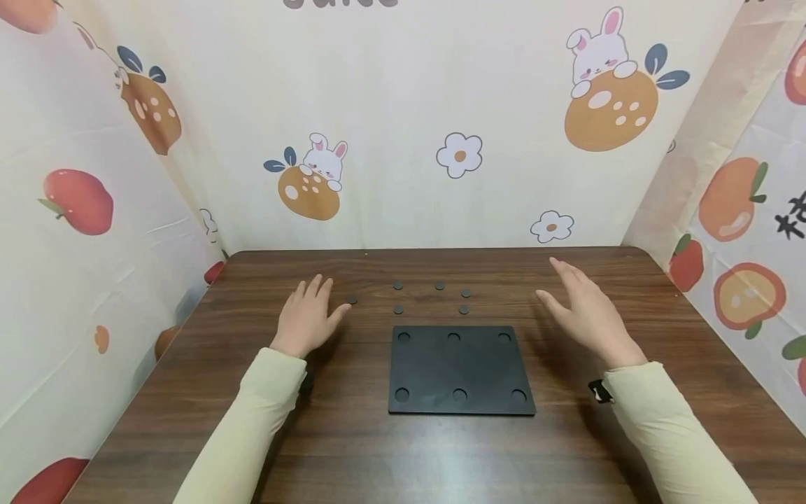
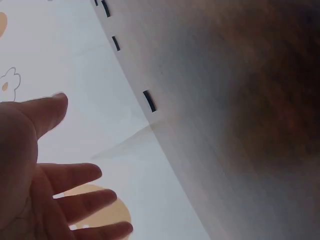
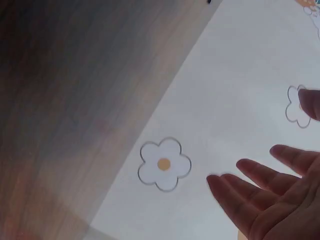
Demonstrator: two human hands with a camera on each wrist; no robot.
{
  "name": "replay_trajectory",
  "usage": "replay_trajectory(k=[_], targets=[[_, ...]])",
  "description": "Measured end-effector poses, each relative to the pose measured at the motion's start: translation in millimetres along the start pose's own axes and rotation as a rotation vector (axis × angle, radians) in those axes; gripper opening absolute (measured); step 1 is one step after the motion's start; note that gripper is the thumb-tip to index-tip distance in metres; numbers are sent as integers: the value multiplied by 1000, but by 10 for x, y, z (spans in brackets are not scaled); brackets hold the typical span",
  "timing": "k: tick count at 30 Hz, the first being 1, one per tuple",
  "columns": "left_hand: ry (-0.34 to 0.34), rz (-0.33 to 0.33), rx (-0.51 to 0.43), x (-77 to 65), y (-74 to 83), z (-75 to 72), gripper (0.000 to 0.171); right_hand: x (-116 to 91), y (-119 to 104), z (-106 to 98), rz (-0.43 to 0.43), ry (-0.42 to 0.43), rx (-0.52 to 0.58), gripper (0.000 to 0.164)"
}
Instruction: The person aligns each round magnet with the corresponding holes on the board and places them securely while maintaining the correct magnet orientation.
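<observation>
My left hand (image 1: pixel 306 318) is held over the table's left side, fingers spread and nothing in its grasp. Its thumb tip comes close to a small dark disc (image 1: pixel 352 299) in the head view. My right hand (image 1: pixel 588 315) hovers at the right with straight fingers, also holding nothing. Between the hands lies a flat black board (image 1: pixel 460 367) with two rows of round recesses. Behind the board several more dark discs, such as this small disc (image 1: pixel 439 285), lie scattered. In the left wrist view a disc (image 2: pixel 149 101) appears edge-on beyond the fingers.
The brown wooden table (image 1: pixel 352 448) has rounded far corners. A pale curtain (image 1: pixel 403 91) printed with rabbits, fruit and flowers hangs along its back edge, with similar cloth at both sides. A dark wrist strap (image 1: pixel 600 391) shows at the right cuff.
</observation>
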State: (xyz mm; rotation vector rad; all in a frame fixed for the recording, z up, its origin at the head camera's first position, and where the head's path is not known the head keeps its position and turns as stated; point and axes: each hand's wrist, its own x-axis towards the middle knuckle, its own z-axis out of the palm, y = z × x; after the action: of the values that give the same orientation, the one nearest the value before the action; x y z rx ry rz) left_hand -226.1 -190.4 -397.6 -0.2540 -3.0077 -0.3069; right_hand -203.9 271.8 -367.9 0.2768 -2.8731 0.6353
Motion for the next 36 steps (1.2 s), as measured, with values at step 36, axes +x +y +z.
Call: replay_trajectory(k=[36], targets=[[-194, -10, -209, 390, 60, 104, 44, -226, -137, 409, 271, -452, 642, 60]])
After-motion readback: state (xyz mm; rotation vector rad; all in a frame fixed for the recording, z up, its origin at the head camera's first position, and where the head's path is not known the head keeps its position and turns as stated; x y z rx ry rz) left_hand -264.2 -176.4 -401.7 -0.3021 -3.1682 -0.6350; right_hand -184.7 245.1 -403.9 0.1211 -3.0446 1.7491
